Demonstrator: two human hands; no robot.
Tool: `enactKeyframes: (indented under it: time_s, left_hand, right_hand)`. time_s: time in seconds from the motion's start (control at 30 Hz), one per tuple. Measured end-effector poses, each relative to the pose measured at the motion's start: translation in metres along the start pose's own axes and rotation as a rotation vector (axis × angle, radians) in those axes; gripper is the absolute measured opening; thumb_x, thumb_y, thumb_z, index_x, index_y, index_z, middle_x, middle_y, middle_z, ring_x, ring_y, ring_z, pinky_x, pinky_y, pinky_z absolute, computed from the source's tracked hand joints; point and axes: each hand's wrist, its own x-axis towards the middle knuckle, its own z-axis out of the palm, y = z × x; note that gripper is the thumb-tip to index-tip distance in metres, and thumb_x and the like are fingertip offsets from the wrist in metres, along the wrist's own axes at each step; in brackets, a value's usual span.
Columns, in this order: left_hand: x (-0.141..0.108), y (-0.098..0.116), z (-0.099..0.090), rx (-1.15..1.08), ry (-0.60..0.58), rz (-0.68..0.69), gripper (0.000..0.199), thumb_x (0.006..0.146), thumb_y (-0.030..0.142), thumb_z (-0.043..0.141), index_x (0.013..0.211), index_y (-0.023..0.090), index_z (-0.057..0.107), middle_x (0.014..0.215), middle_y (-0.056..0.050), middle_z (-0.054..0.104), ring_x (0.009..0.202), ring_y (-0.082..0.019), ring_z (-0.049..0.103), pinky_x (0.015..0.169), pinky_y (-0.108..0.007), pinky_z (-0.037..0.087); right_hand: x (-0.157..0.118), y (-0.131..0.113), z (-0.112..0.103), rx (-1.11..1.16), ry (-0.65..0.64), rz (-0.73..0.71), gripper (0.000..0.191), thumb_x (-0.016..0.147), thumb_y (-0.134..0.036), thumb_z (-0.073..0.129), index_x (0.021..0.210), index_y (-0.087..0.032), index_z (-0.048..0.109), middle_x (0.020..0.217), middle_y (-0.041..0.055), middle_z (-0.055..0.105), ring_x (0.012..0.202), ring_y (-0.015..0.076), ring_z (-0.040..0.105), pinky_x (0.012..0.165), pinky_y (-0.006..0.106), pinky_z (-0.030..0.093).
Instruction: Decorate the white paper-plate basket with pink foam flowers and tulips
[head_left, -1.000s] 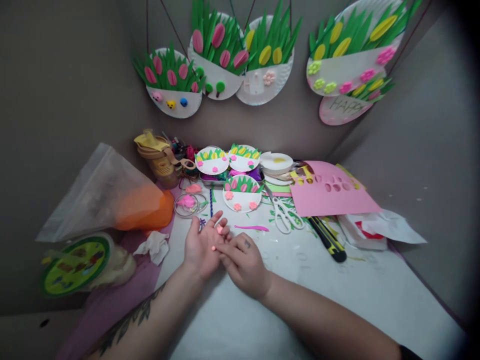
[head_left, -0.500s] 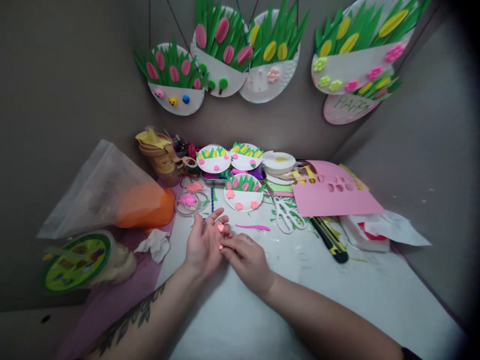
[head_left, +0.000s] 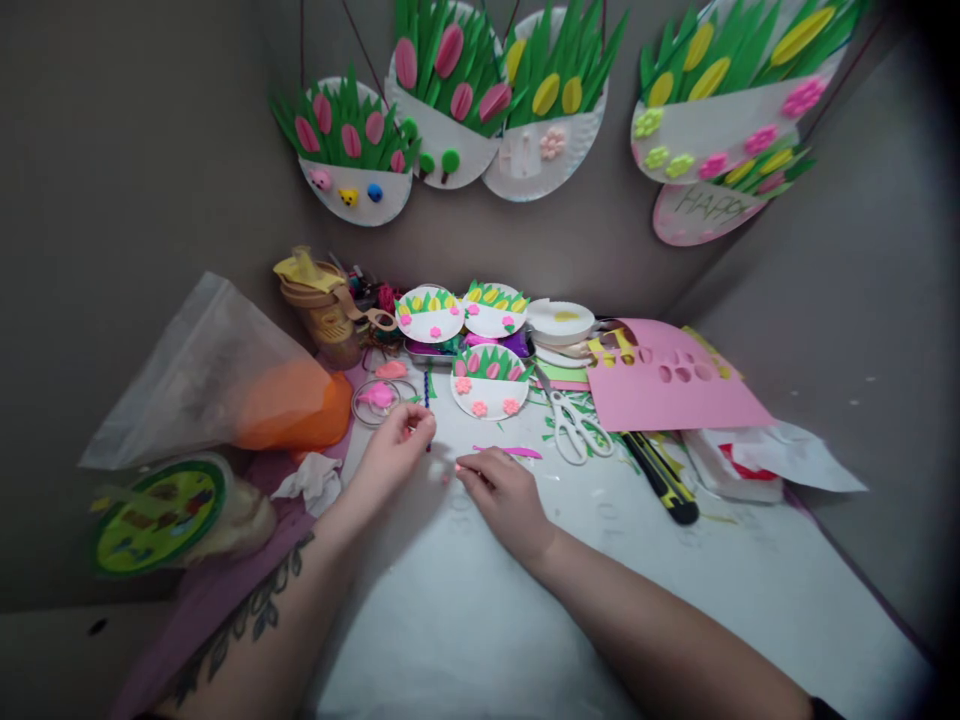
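Right hand (head_left: 510,497) closed thumb to finger in a pinch, the person held a tiny, rounded piece of coral-pink, clay-like material (head_left: 458,467) at the fingertips, above the white tabletop (head_left: 480,630). Left hand (head_left: 395,447) was curled nearby, apart from the right, with another bit of coral-pink material (head_left: 408,433) showing between its fingers; how firmly it gripped could not be told.

Each piece looked very light and soft, perhaps slightly tacky, and easily dented, so a gentle fingertip hold around its sides would suit it better than a squeeze. The right hand's piece seemed roundish, too small and too covered to show a long axis or a pointing end.

Just beyond the right hand lay a slender magenta plastic tool (head_left: 526,453), its long axis running left to right, the visible tip toward the right. Farther back sat a round white paper plate (head_left: 491,398) with green paper grass and coral-pink flowers.
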Motion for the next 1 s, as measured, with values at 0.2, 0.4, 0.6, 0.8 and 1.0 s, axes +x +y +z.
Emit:
enactKeyframes:
  time_s: [0.2,0.4,0.6,0.8,1.0]
  left_hand:
    - [0.0,0.002,-0.019,1.038,-0.262,0.237,0.004,0.069,0.024,0.062,0.068,0.021,0.065,0.073,-0.003,0.062,0.068,-0.018,0.051,0.06,-0.027,0.033]
    - [-0.005,-0.002,-0.014,1.343,-0.348,0.243,0.013,0.073,0.024,0.056,0.074,0.022,0.069,0.082,-0.008,0.066,0.072,-0.022,0.056,0.06,-0.028,0.032]
    - [-0.004,-0.004,-0.01,1.255,-0.324,0.251,0.012,0.071,0.022,0.058,0.068,0.023,0.07,0.077,-0.007,0.066,0.072,-0.022,0.056,0.06,-0.028,0.033]
    - [-0.005,-0.003,-0.008,1.177,-0.341,0.238,0.011,0.068,0.022,0.061,0.064,0.025,0.07,0.073,-0.006,0.066,0.071,-0.021,0.055,0.062,-0.028,0.034]
    - [-0.004,-0.008,-0.01,1.047,-0.317,0.269,0.009,0.064,0.021,0.063,0.058,0.025,0.068,0.066,-0.005,0.064,0.065,-0.02,0.052,0.063,-0.029,0.036]
  right_hand:
    - [0.002,0.008,0.003,-0.159,-0.211,0.121,0.009,0.086,-0.018,0.058,0.087,-0.021,0.067,0.08,0.0023,0.064,0.079,0.0169,0.06,0.072,0.028,0.047]
    - [0.001,0.006,0.005,-0.271,-0.283,0.129,0.007,0.086,-0.02,0.06,0.087,-0.021,0.067,0.08,0.0019,0.064,0.079,0.0172,0.058,0.069,0.028,0.043]
    - [0.003,0.005,0.008,-0.299,-0.296,0.137,0.008,0.086,-0.019,0.06,0.086,-0.021,0.068,0.082,0.0024,0.062,0.082,0.0172,0.057,0.07,0.027,0.042]
    - [0.003,0.006,0.009,-0.324,-0.305,0.128,0.01,0.087,-0.021,0.059,0.086,-0.022,0.069,0.08,0.002,0.059,0.079,0.0164,0.056,0.066,0.026,0.041]
    - [0.002,0.008,0.01,-0.339,-0.292,0.097,0.014,0.089,-0.022,0.057,0.087,-0.024,0.07,0.076,0.0015,0.057,0.077,0.0161,0.055,0.063,0.026,0.04]
